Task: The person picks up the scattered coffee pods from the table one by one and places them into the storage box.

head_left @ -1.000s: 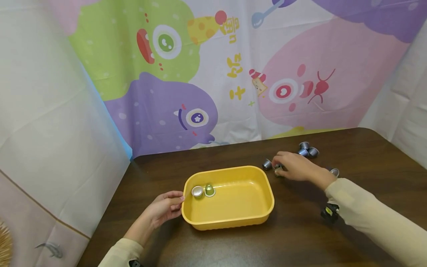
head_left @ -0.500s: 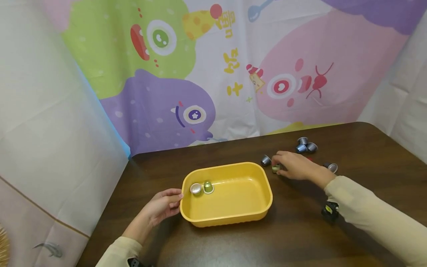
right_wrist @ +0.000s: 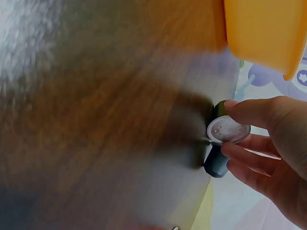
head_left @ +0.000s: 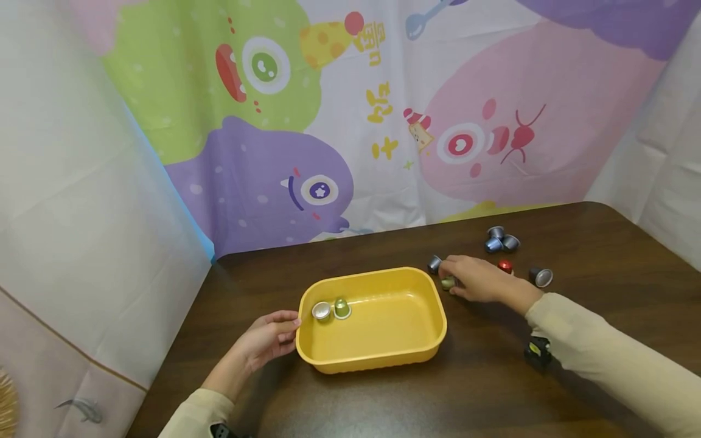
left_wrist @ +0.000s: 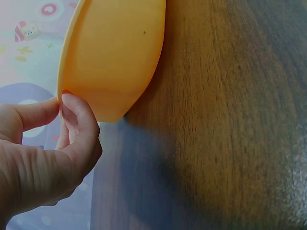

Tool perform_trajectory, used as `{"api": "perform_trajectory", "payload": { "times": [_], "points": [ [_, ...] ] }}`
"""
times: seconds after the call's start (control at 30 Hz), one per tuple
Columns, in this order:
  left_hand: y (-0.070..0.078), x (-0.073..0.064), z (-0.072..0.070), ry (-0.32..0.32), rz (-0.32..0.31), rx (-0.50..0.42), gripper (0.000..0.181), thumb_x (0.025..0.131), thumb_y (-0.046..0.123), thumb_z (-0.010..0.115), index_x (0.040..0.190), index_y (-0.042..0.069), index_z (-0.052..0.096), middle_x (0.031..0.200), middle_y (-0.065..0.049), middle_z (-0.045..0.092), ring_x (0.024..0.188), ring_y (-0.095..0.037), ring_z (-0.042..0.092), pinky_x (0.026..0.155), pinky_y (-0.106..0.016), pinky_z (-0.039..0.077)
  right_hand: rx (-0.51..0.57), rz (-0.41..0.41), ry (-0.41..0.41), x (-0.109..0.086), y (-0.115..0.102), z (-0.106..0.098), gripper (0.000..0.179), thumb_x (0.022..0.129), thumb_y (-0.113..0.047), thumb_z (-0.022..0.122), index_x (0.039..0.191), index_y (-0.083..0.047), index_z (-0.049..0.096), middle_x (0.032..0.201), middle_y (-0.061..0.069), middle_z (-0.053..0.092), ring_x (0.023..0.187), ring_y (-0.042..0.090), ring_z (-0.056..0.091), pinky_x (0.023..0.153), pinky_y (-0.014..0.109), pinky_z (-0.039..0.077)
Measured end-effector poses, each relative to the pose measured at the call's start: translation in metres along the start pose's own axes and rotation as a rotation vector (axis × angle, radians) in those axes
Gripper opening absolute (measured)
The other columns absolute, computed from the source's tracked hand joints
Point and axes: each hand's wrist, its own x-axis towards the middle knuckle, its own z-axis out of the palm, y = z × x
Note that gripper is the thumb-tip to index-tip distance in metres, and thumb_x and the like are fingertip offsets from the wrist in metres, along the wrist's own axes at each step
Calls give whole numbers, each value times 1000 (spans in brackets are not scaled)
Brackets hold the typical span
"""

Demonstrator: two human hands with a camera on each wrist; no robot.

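Green shows in the pinch of the right hand: its grip is narrow, thumb and fingertips holding a green capsule outside the yellow tray, just beyond its far right corner. Whether that capsule has left the table I cannot tell. The left hand's grip is narrow too, pinching the tray's left rim.

A good hold, I judge, presses lightly on the firm sides, since the wall and foil could dent. A dark capsule sits right by the fingertips, so a straight lift should disturb it less than a sideways drag. Even pressure from the left hand ought to keep the tray from sliding.

Counted, nine capsules show. Two are inside the tray, near its left end: a silver-lidded capsule with foil up, and an upright green-bodied capsule beside it. Seven are outside: the pinched one, the dark one, one red capsule just past the right hand, one black capsule on its side farther right, and three in a far right cluster, namely one blue capsule and two greyish capsules. More could be hidden behind the right hand. One tray is in view.
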Motion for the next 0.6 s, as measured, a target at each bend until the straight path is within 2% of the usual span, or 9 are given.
{"api": "perform_trajectory", "payload": {
  "times": [0.27,0.6],
  "points": [
    [-1,1,0,25,-13,2,20,98,12,56,116,3,53,85,4,62,75,-6,58,71,-21,54,-53,-19,29,-3,-3,3,27,77,-9,80,96,-11,61,91,2,61,83,17,59,73,38,52],
    [0,1,0,34,-8,14,23,98,11,55,119,1,52,86,4,62,75,-6,58,71,-21,54,-6,-30,33,-7,1,3,29,76,-6,81,97,-10,61,93,1,60,85,14,59,77,37,53]
  ]
}}
